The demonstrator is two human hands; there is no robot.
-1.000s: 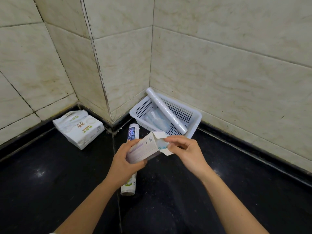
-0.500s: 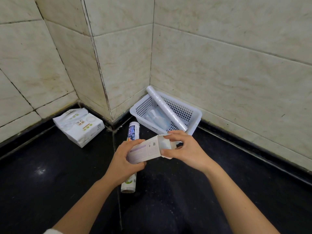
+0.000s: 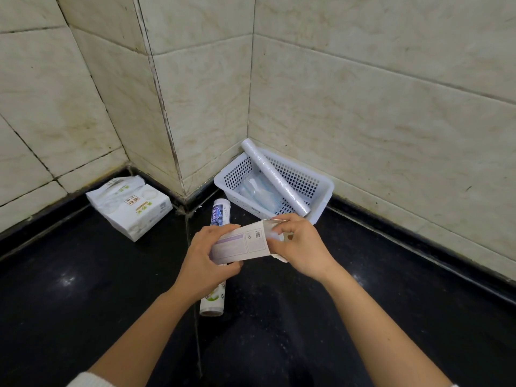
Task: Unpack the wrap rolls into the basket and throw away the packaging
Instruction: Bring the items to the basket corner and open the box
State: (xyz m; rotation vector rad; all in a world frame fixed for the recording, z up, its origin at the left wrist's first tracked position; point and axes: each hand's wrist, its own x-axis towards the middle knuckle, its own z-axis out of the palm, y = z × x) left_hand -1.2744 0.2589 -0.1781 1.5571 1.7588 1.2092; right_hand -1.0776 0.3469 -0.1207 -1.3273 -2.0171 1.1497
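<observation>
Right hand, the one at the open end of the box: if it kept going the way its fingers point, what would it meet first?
The right hand points left into the box, so its fingers would likely meet whatever is inside; the contents are barely visible.

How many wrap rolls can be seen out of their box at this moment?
2. One bare roll leans across the white basket; one labelled roll lies on the black counter, partly under the left hand. The box may hide another.
</observation>
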